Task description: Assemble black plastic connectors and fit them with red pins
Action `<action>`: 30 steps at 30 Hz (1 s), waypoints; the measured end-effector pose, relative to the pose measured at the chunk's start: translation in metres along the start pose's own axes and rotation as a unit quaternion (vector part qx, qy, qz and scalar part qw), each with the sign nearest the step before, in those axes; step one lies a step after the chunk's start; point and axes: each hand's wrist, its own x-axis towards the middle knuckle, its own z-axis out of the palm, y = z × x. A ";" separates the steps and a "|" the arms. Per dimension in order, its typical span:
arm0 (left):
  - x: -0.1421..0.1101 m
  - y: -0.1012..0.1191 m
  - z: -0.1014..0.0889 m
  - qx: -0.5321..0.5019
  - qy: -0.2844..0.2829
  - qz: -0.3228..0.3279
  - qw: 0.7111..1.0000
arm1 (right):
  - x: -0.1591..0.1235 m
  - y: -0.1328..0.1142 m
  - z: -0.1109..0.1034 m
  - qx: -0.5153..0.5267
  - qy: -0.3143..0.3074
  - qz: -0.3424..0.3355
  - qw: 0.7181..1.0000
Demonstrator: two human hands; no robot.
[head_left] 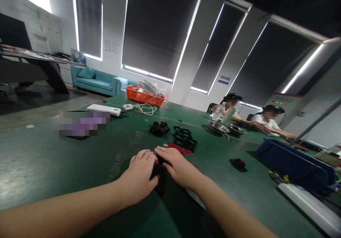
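Observation:
My left hand point(144, 169) and my right hand point(177, 165) meet over the green table, both closed on a small black part point(159, 159). Most of that part is hidden under my fingers, so its exact kind does not show. Just beyond my fingertips lie several small red pieces point(181, 148). Behind them are black frame-shaped parts point(184, 137), laid out in a group. To their left sits a heap of black parts point(159, 128). Farther right, a black piece with a red bit on it point(239, 164) lies alone.
An orange basket point(145, 97) with a fan stands at the back, near a white cable point(146, 109) and a white power bank point(103, 109). Metal bowls point(218, 128) and a blue bin point(295, 163) are to the right. Two people point(269, 119) sit at the table's far right.

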 end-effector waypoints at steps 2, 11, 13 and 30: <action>0.000 0.000 0.000 0.004 -0.003 0.005 1.000 | 0.001 0.001 0.004 0.001 0.007 0.004 1.000; 0.000 0.001 -0.001 0.015 -0.020 0.010 1.000 | -0.003 -0.002 0.003 -0.018 0.014 0.060 0.998; 0.000 0.001 -0.002 0.019 -0.026 0.014 0.999 | -0.006 -0.003 0.001 -0.025 0.007 0.076 0.997; -0.001 0.004 -0.007 0.026 -0.053 0.011 0.998 | -0.056 0.000 -0.003 0.115 -0.012 0.197 0.973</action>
